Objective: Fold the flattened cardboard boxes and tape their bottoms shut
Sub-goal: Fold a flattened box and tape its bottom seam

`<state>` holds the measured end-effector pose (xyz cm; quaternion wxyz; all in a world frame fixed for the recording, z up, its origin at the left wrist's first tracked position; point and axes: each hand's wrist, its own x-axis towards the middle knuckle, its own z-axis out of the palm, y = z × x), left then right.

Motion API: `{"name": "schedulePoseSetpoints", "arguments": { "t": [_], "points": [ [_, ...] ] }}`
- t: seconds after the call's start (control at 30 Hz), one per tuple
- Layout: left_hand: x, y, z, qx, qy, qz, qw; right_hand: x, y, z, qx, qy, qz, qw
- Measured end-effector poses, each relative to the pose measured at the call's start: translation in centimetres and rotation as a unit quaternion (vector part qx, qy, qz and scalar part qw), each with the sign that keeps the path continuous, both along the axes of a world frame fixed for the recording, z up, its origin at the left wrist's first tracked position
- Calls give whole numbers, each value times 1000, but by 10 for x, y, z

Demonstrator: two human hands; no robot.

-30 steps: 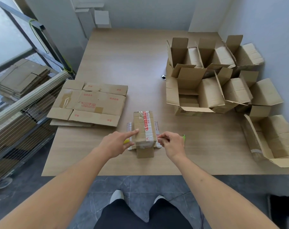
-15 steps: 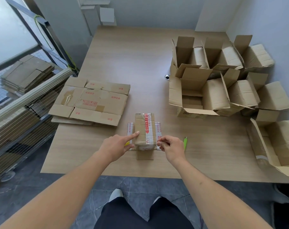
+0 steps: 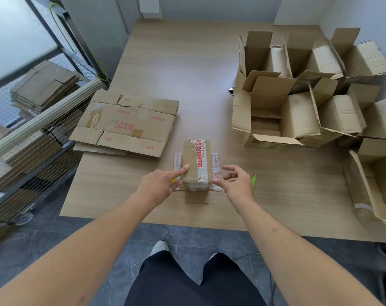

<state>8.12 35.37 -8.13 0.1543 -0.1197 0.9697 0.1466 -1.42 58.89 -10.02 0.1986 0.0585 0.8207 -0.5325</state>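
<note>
Head view: small taped box (image 3: 197, 164) between left forefinger (image 3: 183, 169) touching and right fingers (image 3: 229, 168) loosely spread, perhaps clear.

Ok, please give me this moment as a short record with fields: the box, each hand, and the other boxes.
box in work: small box, upside down near the table front edge, bottom taped
left hand: forefinger rests on box
right hand: open beside box
flat boxes: stacked left
folded boxes: grouped right
</note>
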Motion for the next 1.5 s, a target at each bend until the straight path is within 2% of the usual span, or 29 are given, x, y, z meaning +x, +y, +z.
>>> {"name": "schedulePoseSetpoints", "arguments": {
  "t": [0.2,0.47,0.53,0.6,0.73,0.8,0.93,1.0,1.07,1.13,1.3,1.5],
  "points": [
    [2,5,-2,9,7,19,1000,5,-2,-4,-14,39,29,999],
    [1,6,0,28,5,36,999,23,-1,-13,-51,27,52,997],
    [1,8,1,24,6,35,999,28,0,-11,-42,48,73,995],
    [0,10,2,20,4,36,999,29,0,-8,7,95,109,989],
    [0,9,3,22,12,30,999,25,-7,-4,120,175,131,968],
    [2,10,4,19,22,28,999,22,-10,-4,189,223,153,944],
    [1,13,0,-7,45,35,998,24,-7,-3,270,400,247,840],
    [-2,14,-3,-26,53,29,998,25,-8,-1,310,426,281,802],
    [-2,15,-4,-43,58,21,997,24,-12,2,342,434,287,782],
    [-1,17,-3,-47,63,21,997,22,-13,5,349,449,283,772],
    [1,21,-3,-30,70,26,997,27,-29,11,248,479,321,778],
    [8,13,-4,45,49,6,998,34,-45,-1,284,473,296,779]
  ]
}}
